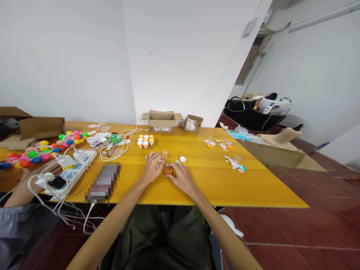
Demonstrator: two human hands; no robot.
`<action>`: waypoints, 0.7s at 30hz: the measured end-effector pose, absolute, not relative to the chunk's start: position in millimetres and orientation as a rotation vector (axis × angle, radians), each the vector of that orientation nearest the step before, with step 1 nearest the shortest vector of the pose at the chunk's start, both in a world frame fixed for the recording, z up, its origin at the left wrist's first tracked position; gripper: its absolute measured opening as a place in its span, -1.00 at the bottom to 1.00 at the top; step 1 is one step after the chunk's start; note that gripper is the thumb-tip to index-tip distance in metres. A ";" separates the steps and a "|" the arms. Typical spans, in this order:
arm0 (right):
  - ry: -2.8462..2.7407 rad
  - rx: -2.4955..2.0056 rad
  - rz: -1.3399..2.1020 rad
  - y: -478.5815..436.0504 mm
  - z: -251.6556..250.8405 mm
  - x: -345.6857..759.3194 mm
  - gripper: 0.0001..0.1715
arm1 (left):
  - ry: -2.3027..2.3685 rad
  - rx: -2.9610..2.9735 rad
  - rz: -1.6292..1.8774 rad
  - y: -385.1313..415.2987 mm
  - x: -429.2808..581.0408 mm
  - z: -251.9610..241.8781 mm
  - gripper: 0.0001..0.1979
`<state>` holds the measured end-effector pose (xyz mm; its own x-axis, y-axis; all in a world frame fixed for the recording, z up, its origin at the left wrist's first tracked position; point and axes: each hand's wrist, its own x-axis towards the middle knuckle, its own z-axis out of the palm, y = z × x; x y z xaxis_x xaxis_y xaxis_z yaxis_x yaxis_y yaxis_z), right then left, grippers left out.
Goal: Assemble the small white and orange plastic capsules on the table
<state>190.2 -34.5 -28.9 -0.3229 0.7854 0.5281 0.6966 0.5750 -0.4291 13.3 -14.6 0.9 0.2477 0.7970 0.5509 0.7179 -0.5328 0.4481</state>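
Orange-and-white round pieces form one cluster; rightward, one left hand curls by several small white pieces, its hold unclear. One round orange plastic cup lies between thumb and fingers of one right hand, clamping unclear; one round white disc lies just beyond.

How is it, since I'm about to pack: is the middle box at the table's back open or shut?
Open. The middle box has side flaps spread outward and its inner wall showing.

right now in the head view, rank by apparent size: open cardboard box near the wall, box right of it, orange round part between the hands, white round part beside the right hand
1. Open box
2. Right-hand box
3. Orange part, white part: too alike to rank
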 end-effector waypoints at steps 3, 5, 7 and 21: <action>-2.086 -1.172 0.172 -33.8 -29.5 190.1 -0.79 | 1.469 2.404 1.157 -14.2 13.1 1.3 -0.82; -2.081 -1.170 0.178 -33.0 -29.6 190.0 -0.79 | 1.469 2.409 1.157 -14.1 13.0 1.5 -0.82; -2.077 -1.171 0.179 -32.5 -29.4 189.9 -0.80 | 1.465 2.412 1.158 -13.8 12.7 1.8 -0.82; -1.919 -1.215 0.079 -36.5 -23.5 199.4 -0.83 | 1.374 2.557 1.008 -9.5 10.6 -5.5 -0.81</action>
<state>199.4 -36.5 -23.5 -0.1750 0.7696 0.6140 0.7164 0.5274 -0.4568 10.6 -9.5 -5.5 0.3858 0.7658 0.5145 0.7209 -0.5982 0.3498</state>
